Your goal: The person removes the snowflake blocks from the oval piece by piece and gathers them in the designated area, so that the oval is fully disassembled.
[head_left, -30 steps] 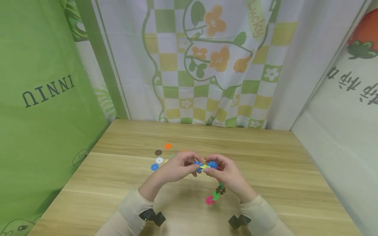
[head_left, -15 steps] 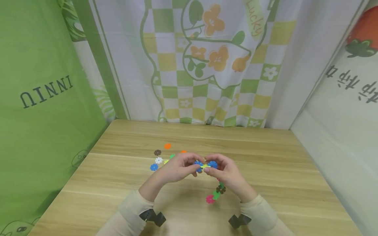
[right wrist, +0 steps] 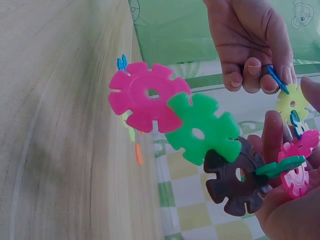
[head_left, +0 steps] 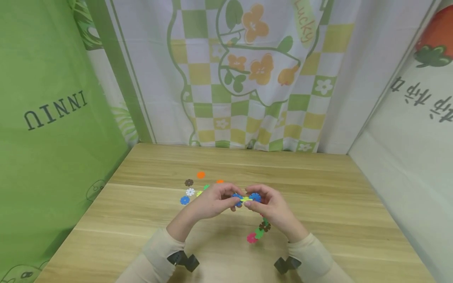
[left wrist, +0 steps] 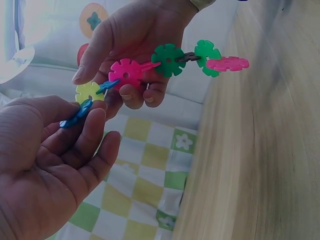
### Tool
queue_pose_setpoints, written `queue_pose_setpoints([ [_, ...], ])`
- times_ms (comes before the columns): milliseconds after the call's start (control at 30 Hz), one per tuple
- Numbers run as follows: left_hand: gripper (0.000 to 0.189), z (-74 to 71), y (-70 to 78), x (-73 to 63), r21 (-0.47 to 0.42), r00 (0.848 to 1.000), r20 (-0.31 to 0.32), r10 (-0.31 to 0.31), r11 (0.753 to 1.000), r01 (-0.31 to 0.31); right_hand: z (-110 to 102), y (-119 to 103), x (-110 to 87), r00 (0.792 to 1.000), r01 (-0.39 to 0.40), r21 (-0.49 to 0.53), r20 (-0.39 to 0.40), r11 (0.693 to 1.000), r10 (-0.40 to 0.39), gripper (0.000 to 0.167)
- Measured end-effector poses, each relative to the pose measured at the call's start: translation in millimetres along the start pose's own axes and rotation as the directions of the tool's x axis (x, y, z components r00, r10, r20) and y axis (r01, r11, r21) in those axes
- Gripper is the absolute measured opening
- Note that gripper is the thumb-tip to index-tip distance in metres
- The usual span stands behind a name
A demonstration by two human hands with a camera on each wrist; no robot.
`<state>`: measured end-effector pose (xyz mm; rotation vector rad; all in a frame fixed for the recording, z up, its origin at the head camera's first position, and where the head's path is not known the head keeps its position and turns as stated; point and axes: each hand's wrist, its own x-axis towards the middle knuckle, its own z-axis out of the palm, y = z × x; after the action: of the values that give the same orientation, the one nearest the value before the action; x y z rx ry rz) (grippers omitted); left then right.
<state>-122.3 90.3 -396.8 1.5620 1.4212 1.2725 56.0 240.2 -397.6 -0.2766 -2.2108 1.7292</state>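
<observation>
My head feed comes in soft and evenly lit, with a faint diffuse shadow toward the near edge of the pale wood-grain table (head_left: 311,204). In the left wrist feed I get a white, blown-out glare well beyond the table's edge, leaving the palm of the left hand (left wrist: 55,160) shaded. My right wrist feed is dim, the tabletop greyish and smeary, though the bright pink flower-shaped plastic disc (right wrist: 150,107) looks fairly crisp.
</observation>
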Motion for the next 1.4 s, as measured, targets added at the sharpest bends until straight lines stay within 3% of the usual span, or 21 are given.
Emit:
queue_pose_setpoints([
  [733, 0.01, -0.7, -6.7, 0.1, 0.066, 1.0, -0.015, -0.016, 0.998, 0.016, -0.1, 7.3, 2.3, 1.0, 0.014, -0.007, 0.006, 1.0, -0.014, 0.039],
  [1100, 0.007, -1.9, -9.6, -1.2, 0.084, 0.998, -0.066, -0.024, 0.996, 0.03, 0.7, 5.1, 3.7, 0.999, -0.027, -0.052, -0.034, 0.998, 0.025, 0.036],
  [1400, 0.02, -17.1, -25.4, -6.1, 0.093, 0.984, -0.137, -0.11, 0.988, 0.123, 1.9, 2.7, 4.2, 0.999, -0.028, -0.017, -0.047, 0.999, 0.027, 0.036],
])
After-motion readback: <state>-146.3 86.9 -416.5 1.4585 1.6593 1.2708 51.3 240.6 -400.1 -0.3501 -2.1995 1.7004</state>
